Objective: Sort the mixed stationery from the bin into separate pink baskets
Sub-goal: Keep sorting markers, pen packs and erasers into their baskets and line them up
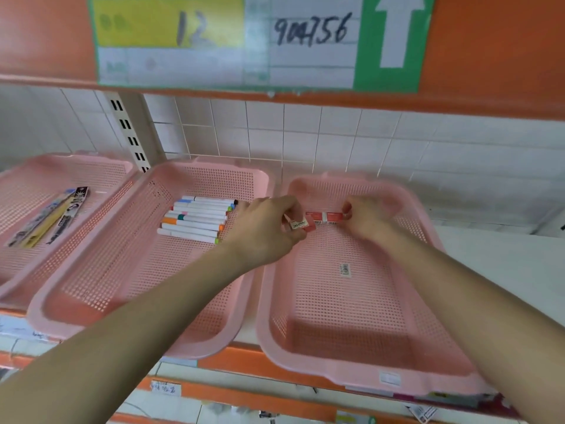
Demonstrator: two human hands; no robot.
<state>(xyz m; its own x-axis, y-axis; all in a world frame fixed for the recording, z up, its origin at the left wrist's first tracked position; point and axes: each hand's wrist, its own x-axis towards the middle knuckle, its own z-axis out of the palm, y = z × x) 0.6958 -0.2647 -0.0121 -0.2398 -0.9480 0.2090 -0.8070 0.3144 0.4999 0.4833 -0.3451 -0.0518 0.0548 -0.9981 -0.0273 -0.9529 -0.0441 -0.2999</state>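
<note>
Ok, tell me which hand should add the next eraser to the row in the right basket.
Probably left. The left hand pinches an eraser right beside the eraser row in the right basket; the right hand only touches the row's other end.

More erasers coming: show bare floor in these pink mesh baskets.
Right pink mesh basket: bare from small red erasers to near rim. Middle basket: bare this side of white markers. Crowded: left hand, right hand at the erasers.

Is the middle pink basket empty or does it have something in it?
Not empty: the middle basket holds markers lying side by side.
</note>
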